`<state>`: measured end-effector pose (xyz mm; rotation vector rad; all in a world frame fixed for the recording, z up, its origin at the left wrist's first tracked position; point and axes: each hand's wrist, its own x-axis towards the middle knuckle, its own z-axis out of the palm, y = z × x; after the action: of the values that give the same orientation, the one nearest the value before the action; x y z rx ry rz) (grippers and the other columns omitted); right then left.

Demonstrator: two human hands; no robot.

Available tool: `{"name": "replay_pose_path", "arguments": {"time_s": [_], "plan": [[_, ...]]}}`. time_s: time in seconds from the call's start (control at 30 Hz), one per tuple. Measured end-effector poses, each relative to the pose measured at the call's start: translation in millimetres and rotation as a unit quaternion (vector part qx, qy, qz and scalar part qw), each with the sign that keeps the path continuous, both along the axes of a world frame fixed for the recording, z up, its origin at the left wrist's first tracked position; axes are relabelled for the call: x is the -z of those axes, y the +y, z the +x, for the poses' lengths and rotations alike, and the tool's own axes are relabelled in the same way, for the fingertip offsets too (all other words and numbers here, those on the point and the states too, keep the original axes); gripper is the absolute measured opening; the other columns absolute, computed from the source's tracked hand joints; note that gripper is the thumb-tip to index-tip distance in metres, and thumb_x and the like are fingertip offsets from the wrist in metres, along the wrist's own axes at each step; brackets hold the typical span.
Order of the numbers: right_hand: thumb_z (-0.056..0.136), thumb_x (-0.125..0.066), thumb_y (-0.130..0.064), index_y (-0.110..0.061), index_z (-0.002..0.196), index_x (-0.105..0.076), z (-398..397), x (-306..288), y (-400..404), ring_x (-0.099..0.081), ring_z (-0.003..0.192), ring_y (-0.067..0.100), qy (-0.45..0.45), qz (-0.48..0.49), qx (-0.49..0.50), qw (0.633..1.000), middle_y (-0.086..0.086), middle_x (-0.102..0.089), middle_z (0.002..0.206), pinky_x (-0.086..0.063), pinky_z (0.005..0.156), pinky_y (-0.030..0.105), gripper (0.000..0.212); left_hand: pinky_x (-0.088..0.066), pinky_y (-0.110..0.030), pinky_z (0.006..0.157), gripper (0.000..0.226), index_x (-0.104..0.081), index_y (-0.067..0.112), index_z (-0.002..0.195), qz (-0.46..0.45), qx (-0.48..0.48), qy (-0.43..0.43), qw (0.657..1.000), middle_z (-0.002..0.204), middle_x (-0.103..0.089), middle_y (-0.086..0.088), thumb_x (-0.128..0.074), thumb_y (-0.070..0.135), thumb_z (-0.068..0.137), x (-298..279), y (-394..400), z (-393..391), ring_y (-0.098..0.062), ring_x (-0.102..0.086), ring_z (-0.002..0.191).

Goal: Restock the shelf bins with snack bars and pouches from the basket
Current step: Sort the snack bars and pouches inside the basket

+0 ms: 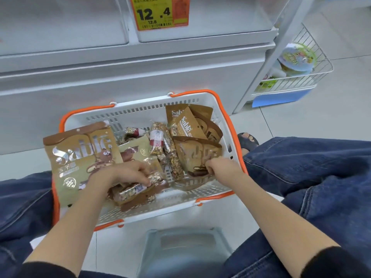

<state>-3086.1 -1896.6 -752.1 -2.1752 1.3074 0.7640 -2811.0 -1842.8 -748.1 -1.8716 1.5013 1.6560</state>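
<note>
A white basket (pixel 140 111) with orange handles sits on the floor between my knees. It holds several tan "Sable" pouches and several clear-wrapped grain snack bars (pixel 157 140). A large Sable pouch (pixel 78 155) leans over the basket's left rim. My left hand (pixel 118 175) reaches into the basket and closes on a snack bar (pixel 133 190) near the front left. My right hand (pixel 222 167) grips the lower edge of a tan pouch (pixel 194 155) at the right side. More pouches (pixel 190 121) stand at the far right corner.
Clear shelf bins (pixel 200 19) line the white shelf ahead, one with a yellow price tag (pixel 159 13). A white wire rack (pixel 301 63) with round tubs stands at the right. A pale stool (pixel 186 251) is under me. A sandalled foot (pixel 248 140) lies right of the basket.
</note>
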Motion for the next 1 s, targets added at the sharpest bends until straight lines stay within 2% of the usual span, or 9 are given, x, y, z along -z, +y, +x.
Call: {"name": "replay_pose_path", "arguments": {"time_s": [0.1,0.2,0.27,0.37,0.5,0.6,0.7,0.8,1.0], "plan": [[0.087,-0.048,0.003,-0.013,0.111,-0.056,9,-11,-4,-0.060,0.095,0.027,-0.007,-0.007,-0.001,1.000,0.009,-0.059,0.108,-0.049,0.081,0.029,0.029,-0.042,-0.022,0.062,0.036,-0.058,0.017,0.108,-0.029,-0.062,0.021,0.997,0.097,-0.060,0.002,-0.075,0.029,0.079,0,5,-1,-0.013,-0.059,0.083],[0.088,-0.061,-0.012,-0.022,0.131,-0.049,26,-30,-6,-0.057,0.110,0.021,-0.179,0.000,0.105,0.978,0.002,-0.058,0.126,-0.049,0.090,0.030,0.045,-0.043,-0.019,0.070,0.045,-0.058,0.017,0.115,-0.096,-0.152,0.036,0.983,0.103,-0.061,0.004,-0.073,0.038,0.079,-7,4,-11,-0.008,-0.058,0.091],[0.087,-0.065,-0.035,-0.027,0.139,-0.037,45,-44,-5,-0.057,0.111,0.017,-0.328,0.112,0.253,0.903,-0.002,-0.055,0.127,-0.049,0.094,0.032,0.059,-0.044,-0.018,0.072,0.045,-0.057,0.021,0.117,-0.139,-0.238,0.066,0.959,0.099,-0.060,0.009,-0.073,0.039,0.079,-16,2,-23,-0.005,-0.058,0.089],[0.087,-0.059,-0.051,-0.034,0.142,-0.027,73,-47,6,-0.059,0.108,0.021,-0.363,0.299,0.392,0.791,-0.001,-0.047,0.134,-0.054,0.085,0.036,0.066,-0.047,-0.029,0.087,0.046,-0.055,0.022,0.119,-0.186,-0.341,0.119,0.914,0.109,-0.061,0.006,-0.074,0.033,0.079,-23,-3,-35,-0.009,-0.060,0.094],[0.086,-0.061,-0.015,-0.026,0.131,-0.041,103,-26,1,-0.061,0.110,0.029,-0.395,0.361,0.442,0.720,0.008,-0.056,0.128,-0.058,0.075,0.042,0.050,-0.053,-0.030,0.085,0.052,-0.047,0.017,0.132,-0.230,-0.438,0.179,0.851,0.121,-0.058,0.002,-0.066,0.006,0.084,-33,-4,-35,-0.008,-0.062,0.096],[0.089,-0.056,-0.008,-0.023,0.133,-0.036,138,-25,-21,-0.060,0.111,0.030,-0.399,0.223,0.364,0.812,0.009,-0.057,0.120,-0.053,0.090,0.044,0.050,-0.048,-0.020,0.074,0.052,-0.043,0.016,0.134,-0.329,-0.460,0.077,0.821,0.120,-0.055,0.002,-0.060,0.003,0.087,-37,-2,-11,-0.004,-0.058,0.091],[0.091,-0.056,-0.007,-0.019,0.151,-0.012,166,-20,-44,-0.028,0.138,0.031,-0.353,0.001,0.178,0.918,0.014,-0.025,0.150,-0.029,0.113,0.046,0.075,-0.042,-0.019,0.080,0.038,-0.052,0.016,0.122,-0.432,-0.445,-0.087,0.779,0.121,-0.057,-0.002,-0.057,0.002,0.087,-36,7,26,-0.012,-0.053,0.106],[0.091,-0.055,-0.004,-0.023,0.152,0.005,171,-14,-53,0.015,0.145,0.025,-0.315,-0.020,0.104,0.943,0.008,0.011,0.159,-0.007,0.119,0.047,0.087,-0.041,-0.036,0.086,0.036,-0.053,0.006,0.117,-0.450,-0.441,-0.246,0.736,0.119,-0.053,-0.015,-0.057,0.003,0.082,-26,25,69,-0.030,-0.047,0.112],[0.092,-0.054,-0.008,-0.025,0.152,-0.010,144,11,-21,0.011,0.146,0.023,-0.322,0.010,0.073,0.944,0.005,0.003,0.160,-0.003,0.119,0.038,0.077,-0.035,-0.051,0.104,0.062,-0.035,0.001,0.138,-0.323,-0.551,-0.284,0.715,0.137,-0.041,-0.024,-0.062,0.018,0.086,-8,41,107,-0.041,-0.040,0.125]]}}
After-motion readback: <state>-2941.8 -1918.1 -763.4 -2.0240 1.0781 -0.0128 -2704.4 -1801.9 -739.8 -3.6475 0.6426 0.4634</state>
